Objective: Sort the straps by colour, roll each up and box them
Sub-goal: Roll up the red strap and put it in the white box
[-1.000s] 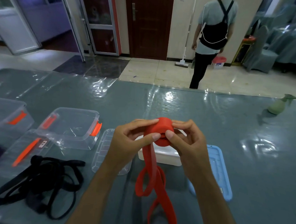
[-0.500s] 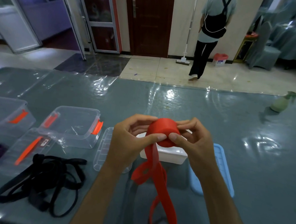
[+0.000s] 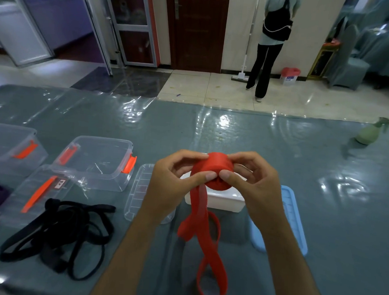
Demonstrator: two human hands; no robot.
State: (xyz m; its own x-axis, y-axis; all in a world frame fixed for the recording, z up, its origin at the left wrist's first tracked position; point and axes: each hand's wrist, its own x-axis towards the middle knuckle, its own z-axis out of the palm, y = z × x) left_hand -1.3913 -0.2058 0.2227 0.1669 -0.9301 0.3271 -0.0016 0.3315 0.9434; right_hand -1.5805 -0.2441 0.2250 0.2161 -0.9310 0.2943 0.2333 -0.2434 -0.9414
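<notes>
Head view: red strap (image 3: 212,171) roll pinched between left hand (image 3: 171,180) and right hand (image 3: 252,179), tail dangling toward near table (image 3: 235,131) edge, open tabletop beyond

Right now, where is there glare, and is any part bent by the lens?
Head view: ceiling light glares off the clear plastic sheet on the table; door frames at left lean from wide-angle distortion; both hands, left and right, and the red strap look sharp.
</notes>
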